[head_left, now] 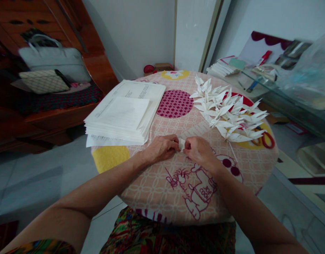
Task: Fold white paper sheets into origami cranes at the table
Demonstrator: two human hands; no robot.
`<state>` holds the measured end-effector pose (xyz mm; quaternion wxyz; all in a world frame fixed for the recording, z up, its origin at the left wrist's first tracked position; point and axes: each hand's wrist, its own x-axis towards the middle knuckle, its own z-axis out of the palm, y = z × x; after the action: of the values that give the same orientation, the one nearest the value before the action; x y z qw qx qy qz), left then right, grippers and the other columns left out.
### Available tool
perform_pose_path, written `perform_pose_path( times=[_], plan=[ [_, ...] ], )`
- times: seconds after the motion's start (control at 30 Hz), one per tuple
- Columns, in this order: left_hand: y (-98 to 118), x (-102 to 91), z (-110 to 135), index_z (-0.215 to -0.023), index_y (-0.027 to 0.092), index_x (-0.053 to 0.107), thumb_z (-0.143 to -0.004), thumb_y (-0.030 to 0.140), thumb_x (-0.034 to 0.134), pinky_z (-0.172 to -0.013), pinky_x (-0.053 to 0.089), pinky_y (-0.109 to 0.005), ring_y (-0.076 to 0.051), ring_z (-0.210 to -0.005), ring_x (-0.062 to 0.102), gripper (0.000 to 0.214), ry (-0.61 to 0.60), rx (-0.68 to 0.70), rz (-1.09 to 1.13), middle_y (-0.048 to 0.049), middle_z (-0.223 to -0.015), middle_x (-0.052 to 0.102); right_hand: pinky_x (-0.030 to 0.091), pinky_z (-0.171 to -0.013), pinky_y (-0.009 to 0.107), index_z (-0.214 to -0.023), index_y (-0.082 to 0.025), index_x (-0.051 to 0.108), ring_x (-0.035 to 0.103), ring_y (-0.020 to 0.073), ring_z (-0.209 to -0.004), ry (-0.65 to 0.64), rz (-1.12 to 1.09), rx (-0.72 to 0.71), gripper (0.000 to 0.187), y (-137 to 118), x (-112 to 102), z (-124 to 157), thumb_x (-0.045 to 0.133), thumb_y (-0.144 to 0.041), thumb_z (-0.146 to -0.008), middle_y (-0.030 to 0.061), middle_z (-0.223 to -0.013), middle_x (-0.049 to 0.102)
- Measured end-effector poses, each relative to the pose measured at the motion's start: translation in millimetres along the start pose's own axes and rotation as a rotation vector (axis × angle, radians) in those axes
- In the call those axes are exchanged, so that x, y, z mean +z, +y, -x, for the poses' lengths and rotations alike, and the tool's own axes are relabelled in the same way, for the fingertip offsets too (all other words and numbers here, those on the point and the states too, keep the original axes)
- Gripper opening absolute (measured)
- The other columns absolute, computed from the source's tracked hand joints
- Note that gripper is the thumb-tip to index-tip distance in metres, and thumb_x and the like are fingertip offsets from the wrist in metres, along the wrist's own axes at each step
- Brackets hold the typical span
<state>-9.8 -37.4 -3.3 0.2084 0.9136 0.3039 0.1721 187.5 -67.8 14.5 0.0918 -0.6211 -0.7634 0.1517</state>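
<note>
Both hands meet over the middle of the round table, pinching a small piece of white folded paper between them. My left hand has its fingers curled on the paper's left side. Opposite it, my right hand grips the right side with bent fingers. Much of the paper is hidden behind the fingers. Just beyond the hands lies a clear ruler-like strip, partly covered by my right hand. Many folded paper cranes are clustered to the right. On the left, smaller white sheets rest on a thick stack of printed paper.
A patterned cloth covers the table. Red-handled scissors lie near its right edge. A glass-topped side table with clutter stands at right. On the wooden bench at left sits a light handbag.
</note>
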Motion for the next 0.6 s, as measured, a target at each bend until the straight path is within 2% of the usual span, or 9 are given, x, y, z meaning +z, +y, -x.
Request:
perform_pose_path(
  times=[0.17,0.33,0.47,0.53,0.6],
  plan=[
    [1.0,-1.5,0.6,-0.093,0.02,0.077,-0.082,0.007,0.056,-0.077,0.05,-0.024,-0.014,-0.086,0.066,0.027,-0.008,-0.012,0.02,-0.0046,-0.104,0.069,0.036,-0.062,0.028,-0.076,-0.017,0.075,0.063,0.0186,-0.07,-0.037,-0.01,0.047,0.01,6.3,-5.8,-0.9,0.065,-0.015,-0.075,0.0079,-0.075,0.074],
    [2.1,-4.2,-0.2,-0.094,0.02,0.077,-0.083,0.007,0.054,-0.076,0.049,-0.024,-0.014,-0.085,0.067,0.029,-0.017,-0.028,0.029,-0.0047,-0.104,0.07,0.036,-0.06,0.027,-0.071,-0.016,0.073,0.062,0.0182,-0.068,-0.005,-0.034,0.055,0.012,16.7,-10.5,1.5,0.063,-0.009,-0.071,0.0076,-0.071,0.072],
    [2.0,-6.0,-1.1,-0.095,0.018,0.077,-0.079,0.004,0.051,-0.076,0.049,-0.023,-0.014,-0.085,0.067,0.033,-0.033,-0.008,0.04,-0.0056,-0.104,0.069,0.037,-0.058,0.024,-0.074,-0.016,0.073,0.061,0.0152,-0.063,0.05,-0.237,-0.008,0.014,15.0,-7.0,0.9,0.061,-0.008,-0.073,0.0047,-0.068,0.071],
    [1.4,-6.3,-1.0,-0.093,0.018,0.077,-0.078,0.003,0.051,-0.076,0.049,-0.023,-0.014,-0.085,0.066,0.034,-0.032,0.007,0.044,-0.0056,-0.103,0.069,0.038,-0.056,0.023,-0.075,-0.016,0.073,0.06,0.0134,-0.059,0.039,-0.378,-0.042,0.015,10.0,-1.3,-0.9,0.059,-0.01,-0.076,0.0024,-0.066,0.07],
    [0.8,-6.4,-0.6,-0.093,0.019,0.076,-0.078,0.004,0.051,-0.077,0.05,-0.024,-0.014,-0.086,0.066,0.033,-0.029,0.031,0.039,-0.0055,-0.103,0.069,0.038,-0.057,0.022,-0.074,-0.016,0.072,0.059,0.0126,-0.058,0.027,-0.421,-0.067,0.016,4.9,5.4,-3.4,0.058,-0.009,-0.075,0.0019,-0.066,0.07]
  ],
)
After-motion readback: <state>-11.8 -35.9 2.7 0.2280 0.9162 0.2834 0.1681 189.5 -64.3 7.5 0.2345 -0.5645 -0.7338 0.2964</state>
